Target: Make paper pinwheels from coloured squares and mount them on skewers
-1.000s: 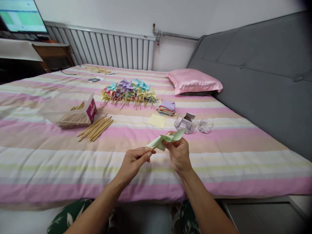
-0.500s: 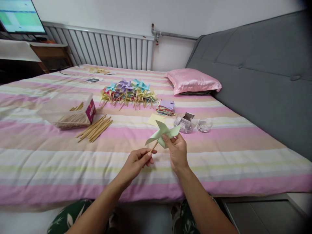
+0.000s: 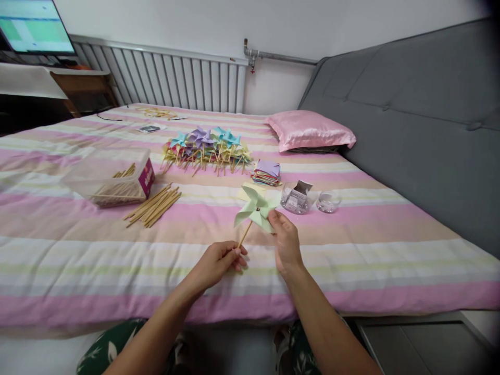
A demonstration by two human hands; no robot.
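My left hand [image 3: 220, 260] pinches the lower end of a thin wooden stick that carries a pale green paper pinwheel [image 3: 255, 208]. The pinwheel now faces me, held upright above the striped bed cover [image 3: 97, 255]. My right hand [image 3: 286, 242] touches the lower right blade of the pinwheel with its fingertips. Behind the pinwheel a yellow paper square [image 3: 246, 191] lies on the bed.
A pile of finished coloured pinwheels [image 3: 205, 146] lies further back. Loose wooden sticks [image 3: 154, 204] lie beside a clear plastic box [image 3: 111, 177] at the left. A stack of coloured paper [image 3: 266, 173], two small clear containers [image 3: 297, 199] and a pink pillow [image 3: 310, 130] are at the right.
The pinwheel has been turned from edge-on to facing me and raised a little. My left hand slid lower on the stick; my right hand shifted to the blade's edge.
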